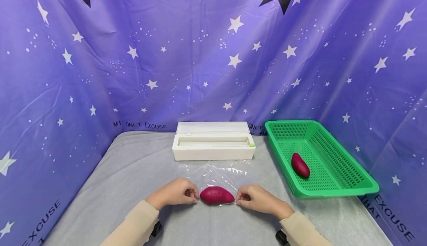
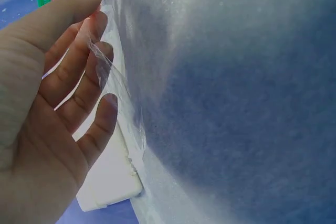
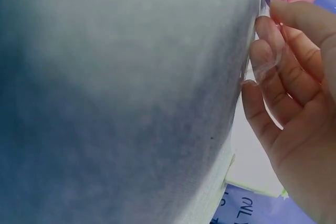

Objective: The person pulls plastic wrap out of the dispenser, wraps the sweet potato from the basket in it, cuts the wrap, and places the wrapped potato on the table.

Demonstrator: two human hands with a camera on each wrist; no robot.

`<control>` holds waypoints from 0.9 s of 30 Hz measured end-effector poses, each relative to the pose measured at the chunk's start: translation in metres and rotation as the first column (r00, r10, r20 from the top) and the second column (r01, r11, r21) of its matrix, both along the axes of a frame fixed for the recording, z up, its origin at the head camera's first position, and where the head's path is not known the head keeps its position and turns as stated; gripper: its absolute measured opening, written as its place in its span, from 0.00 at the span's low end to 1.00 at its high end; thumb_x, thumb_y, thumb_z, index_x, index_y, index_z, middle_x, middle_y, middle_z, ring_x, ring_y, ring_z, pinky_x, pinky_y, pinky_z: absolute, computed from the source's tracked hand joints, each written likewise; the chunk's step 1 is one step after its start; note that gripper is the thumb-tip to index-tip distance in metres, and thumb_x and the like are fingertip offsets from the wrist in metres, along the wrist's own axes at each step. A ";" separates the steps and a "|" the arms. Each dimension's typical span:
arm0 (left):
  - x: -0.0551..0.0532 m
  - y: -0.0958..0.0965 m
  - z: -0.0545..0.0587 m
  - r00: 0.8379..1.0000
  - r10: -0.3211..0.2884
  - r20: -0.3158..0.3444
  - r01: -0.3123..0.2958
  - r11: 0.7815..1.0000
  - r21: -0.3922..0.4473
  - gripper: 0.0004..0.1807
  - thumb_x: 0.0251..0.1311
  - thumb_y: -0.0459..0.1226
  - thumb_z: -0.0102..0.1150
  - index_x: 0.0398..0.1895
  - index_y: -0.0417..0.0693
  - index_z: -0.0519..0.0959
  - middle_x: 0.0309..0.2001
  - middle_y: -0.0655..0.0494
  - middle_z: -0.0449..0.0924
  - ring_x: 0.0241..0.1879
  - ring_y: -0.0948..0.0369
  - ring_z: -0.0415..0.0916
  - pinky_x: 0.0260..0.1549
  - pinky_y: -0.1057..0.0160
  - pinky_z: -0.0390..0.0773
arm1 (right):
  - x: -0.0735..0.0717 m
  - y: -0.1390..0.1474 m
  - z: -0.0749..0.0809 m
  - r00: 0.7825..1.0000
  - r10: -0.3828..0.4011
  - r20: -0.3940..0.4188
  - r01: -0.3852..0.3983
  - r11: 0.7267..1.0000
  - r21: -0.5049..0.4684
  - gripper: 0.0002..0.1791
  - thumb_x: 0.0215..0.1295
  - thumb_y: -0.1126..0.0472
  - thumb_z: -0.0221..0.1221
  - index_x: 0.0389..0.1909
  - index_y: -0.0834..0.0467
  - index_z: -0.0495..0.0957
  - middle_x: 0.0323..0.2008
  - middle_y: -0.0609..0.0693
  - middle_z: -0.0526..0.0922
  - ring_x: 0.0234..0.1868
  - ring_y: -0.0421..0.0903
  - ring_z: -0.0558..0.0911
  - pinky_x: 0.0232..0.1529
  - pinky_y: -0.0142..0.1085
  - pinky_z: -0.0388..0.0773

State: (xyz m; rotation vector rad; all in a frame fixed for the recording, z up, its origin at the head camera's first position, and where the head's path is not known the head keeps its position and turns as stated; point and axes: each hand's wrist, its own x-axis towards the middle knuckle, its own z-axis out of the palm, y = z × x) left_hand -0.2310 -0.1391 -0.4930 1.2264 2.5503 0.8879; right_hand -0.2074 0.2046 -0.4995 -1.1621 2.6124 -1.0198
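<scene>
A purple-red sweet potato [image 1: 217, 195] lies on a sheet of clear plastic wrap [image 1: 218, 173] at the front middle of the table. My left hand [image 1: 180, 192] pinches the wrap between thumb and fingers just off the sweet potato's left end. At the right end, my right hand [image 1: 258, 199] likewise pinches the film. In the left wrist view, loose film [image 2: 123, 90] hangs over the fingertips. The right wrist view shows a fold of film [image 3: 269, 65] across those fingers. Beyond the sweet potato, the rest of the sheet spreads toward a white box.
The white wrap dispenser box [image 1: 213, 155] stands behind the sheet, its lid [image 1: 212, 127] raised and a roll inside. To the right, a green plastic basket [image 1: 333, 193] holds another sweet potato [image 1: 300, 165]. Grey cloth [image 1: 133, 160] covers the table; a purple star-patterned curtain [image 1: 200, 64] surrounds it.
</scene>
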 end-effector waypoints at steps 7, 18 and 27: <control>-0.002 -0.001 0.000 1.000 0.011 -0.016 -0.011 1.000 -0.002 0.11 0.57 0.34 0.70 0.43 0.45 0.81 0.24 0.75 0.76 0.26 0.76 0.72 0.31 0.73 0.76 | 0.000 0.000 0.002 0.999 -0.026 0.026 0.026 1.000 0.006 0.03 0.64 0.64 0.67 0.33 0.52 0.83 0.26 0.35 0.80 0.29 0.29 0.77 0.32 0.28 0.77; 0.002 -0.001 0.004 1.000 0.002 -0.001 -0.002 1.000 0.032 0.18 0.60 0.35 0.70 0.53 0.49 0.78 0.25 0.72 0.76 0.26 0.74 0.73 0.33 0.70 0.77 | -0.004 0.001 -0.001 1.000 -0.003 -0.001 0.003 1.000 0.007 0.16 0.66 0.64 0.65 0.54 0.54 0.77 0.28 0.35 0.79 0.28 0.30 0.76 0.34 0.29 0.78; -0.003 -0.003 0.003 0.997 -0.032 -0.063 0.035 0.999 0.041 0.13 0.63 0.34 0.67 0.50 0.53 0.82 0.27 0.69 0.75 0.27 0.73 0.71 0.31 0.70 0.77 | -0.008 0.002 0.000 0.999 0.020 -0.034 -0.020 1.000 0.017 0.14 0.67 0.65 0.64 0.52 0.51 0.81 0.29 0.39 0.82 0.31 0.30 0.78 0.37 0.31 0.79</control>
